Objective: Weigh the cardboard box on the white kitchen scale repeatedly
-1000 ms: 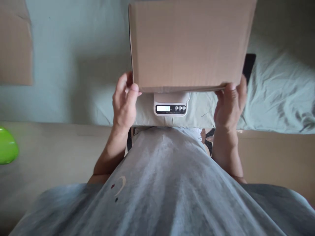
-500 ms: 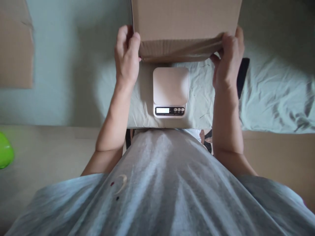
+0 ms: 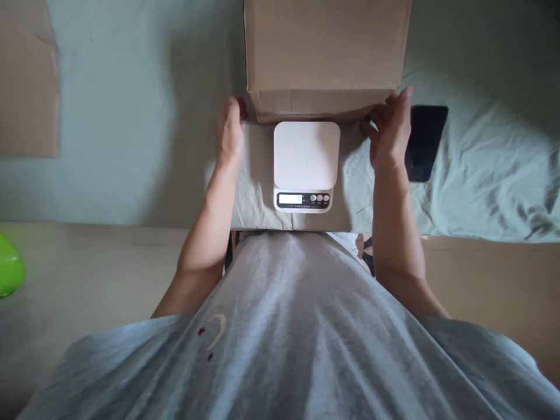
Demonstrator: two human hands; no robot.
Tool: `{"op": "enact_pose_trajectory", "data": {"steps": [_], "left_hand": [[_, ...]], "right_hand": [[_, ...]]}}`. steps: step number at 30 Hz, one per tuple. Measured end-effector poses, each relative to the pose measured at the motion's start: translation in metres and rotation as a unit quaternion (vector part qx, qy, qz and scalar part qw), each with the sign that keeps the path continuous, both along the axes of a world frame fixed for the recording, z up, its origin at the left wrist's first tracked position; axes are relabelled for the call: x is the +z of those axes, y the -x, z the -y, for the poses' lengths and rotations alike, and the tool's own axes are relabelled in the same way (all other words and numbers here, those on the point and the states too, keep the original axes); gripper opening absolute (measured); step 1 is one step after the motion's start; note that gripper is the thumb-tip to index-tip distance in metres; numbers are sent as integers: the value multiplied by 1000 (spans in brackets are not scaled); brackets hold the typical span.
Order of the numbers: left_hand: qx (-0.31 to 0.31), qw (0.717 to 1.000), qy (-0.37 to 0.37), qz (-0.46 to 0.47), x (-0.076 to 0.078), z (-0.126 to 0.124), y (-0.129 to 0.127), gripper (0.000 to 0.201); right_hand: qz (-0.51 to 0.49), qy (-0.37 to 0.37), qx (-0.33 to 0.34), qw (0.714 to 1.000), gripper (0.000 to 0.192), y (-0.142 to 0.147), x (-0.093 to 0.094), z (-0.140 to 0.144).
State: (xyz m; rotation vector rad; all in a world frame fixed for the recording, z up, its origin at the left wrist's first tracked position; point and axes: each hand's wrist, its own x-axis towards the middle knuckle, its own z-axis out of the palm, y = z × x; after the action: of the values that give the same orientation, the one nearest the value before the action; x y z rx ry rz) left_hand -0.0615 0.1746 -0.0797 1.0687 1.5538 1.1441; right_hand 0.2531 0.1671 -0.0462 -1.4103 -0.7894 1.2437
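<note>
Head view is showing me first the pale green bed sheet (image 3: 131, 116), which is covering almost all the far surface and is giving a soft base to everything lying on it. On this sheet the large brown cardboard box (image 3: 326, 49) is resting now, just behind the small white digital kitchen scale (image 3: 306, 165); its near edge is nearly touching the back of the scale, I think because the scale platform had to become free. The scale is standing flat with its display toward the person, so the numbers are readable from this side.

I am seeing the left hand (image 3: 230, 135) at the lower left corner of the box, fingers curled narrow and tucked at the bottom edge. The right hand (image 3: 387, 133) is at the lower right corner, fingers half bent against the cardboard; whether they are truly gripping I cannot tell. A black flat phone (image 3: 424, 143) is lying just beside the right hand.

Compared with half a second ago, the box is lying lower and farther away, both hands are sitting lower at its bottom corners, and more of the phone is showing.
</note>
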Motion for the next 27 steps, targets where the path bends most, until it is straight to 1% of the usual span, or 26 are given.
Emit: {"op": "enact_pose_trajectory", "data": {"steps": [1, 3, 5, 7, 10, 12, 13, 15, 17, 18, 19, 20, 22, 23, 24, 26, 27], "left_hand": [[11, 1000, 29, 3, -2, -1, 1, 50], [38, 994, 106, 13, 0, -3, 1, 44], [43, 991, 127, 29, 11, -6, -3, 40], [26, 988, 144, 49, 26, -6, -10, 38], [4, 990, 116, 75, 50, -7, -24, 42], [4, 993, 77, 87, 64, -10, -33, 43], [10, 993, 76, 87, 71, -12, -35, 42], [8, 993, 92, 75, 83, -15, -35, 39], [-14, 995, 78, 58, 93, -11, -30, 38], [-28, 997, 53, 50, 97, -5, -26, 35], [-43, 998, 20, 47, 101, 3, -21, 35], [-49, 998, -12, 47, 105, 14, -18, 44], [-70, 995, -54, 39, 111, 39, -13, 70], [-83, 994, -55, 40, 115, 53, -13, 80], [-92, 993, -53, 47, 118, 65, -14, 78], [-79, 993, -81, 37, 123, 86, -19, 54], [-74, 993, -85, 33, 124, 93, -22, 47]], "right_hand": [[-1, -1, -6, 1000, 74, -2, -4, -1], [-3, -3, -14, 1000, 72, -4, -7, -2], [-4, -1, -9, 1000, 72, -4, -4, -4], [-8, -2, 12, 1000, 70, 0, 3, -5], [-18, -8, 41, 999, 63, 9, 17, -9], [-16, -16, 40, 999, 58, 15, 25, -10], [-12, -23, 36, 999, 57, 17, 30, -11], [-4, -39, 34, 999, 54, 18, 43, -7], [5, -61, 35, 998, 52, 16, 58, 2], [9, -79, 35, 996, 51, 14, 66, 9], [20, -99, 22, 995, 50, 13, 74, 18], [24, -101, 31, 994, 49, 12, 81, 27], [18, -109, 29, 993, 47, 11, 89, 48], [9, -107, 31, 994, 48, 11, 91, 58], [6, -105, 27, 994, 49, 10, 91, 67], [9, -94, 22, 995, 47, 11, 88, 83], [13, -89, 19, 996, 46, 11, 86, 90]]}}
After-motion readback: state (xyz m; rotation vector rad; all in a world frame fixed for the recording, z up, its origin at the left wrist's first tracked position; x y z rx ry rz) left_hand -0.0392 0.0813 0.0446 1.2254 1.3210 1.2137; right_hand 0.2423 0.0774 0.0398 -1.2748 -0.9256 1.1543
